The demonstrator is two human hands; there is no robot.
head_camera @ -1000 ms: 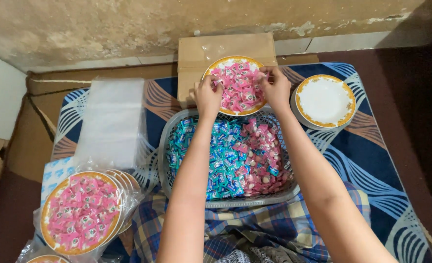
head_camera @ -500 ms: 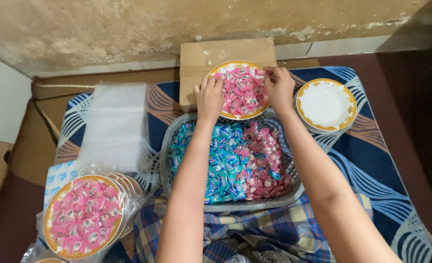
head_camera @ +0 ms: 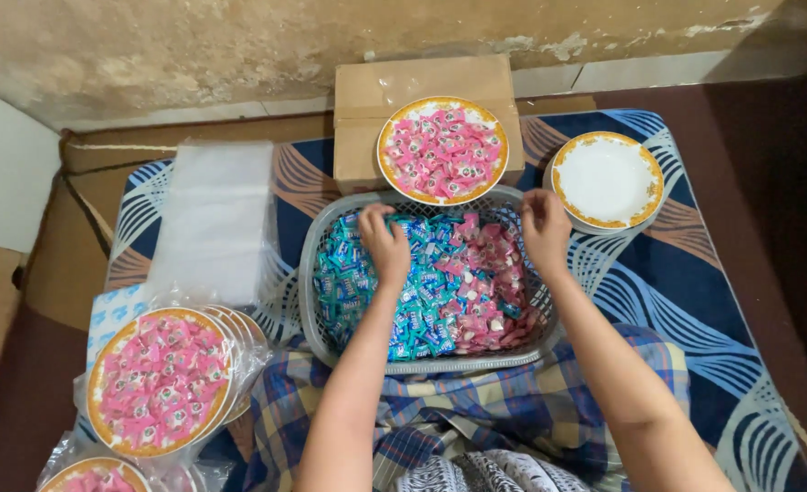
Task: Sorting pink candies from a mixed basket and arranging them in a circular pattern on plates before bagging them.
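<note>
A grey plastic basket (head_camera: 311,273) on my lap holds several blue and pink wrapped candies (head_camera: 440,287). My left hand (head_camera: 383,244) rests on the blue candies near the basket's far left, fingers curled into them. My right hand (head_camera: 544,230) hovers at the basket's far right rim, fingers bent above the pink candies. Behind the basket, a gold-rimmed plate heaped with pink candies (head_camera: 443,150) sits on a cardboard box (head_camera: 363,100). Whether either hand holds a candy is hidden.
A stack of empty white gold-rimmed plates (head_camera: 607,179) lies to the right. A pile of clear plastic bags (head_camera: 216,219) lies to the left. Bagged plates of pink candies (head_camera: 159,381) are stacked at the near left, on a blue patterned cloth (head_camera: 695,301).
Both hands have left the candy plate on the box and drawn back toward me, down into the basket.
</note>
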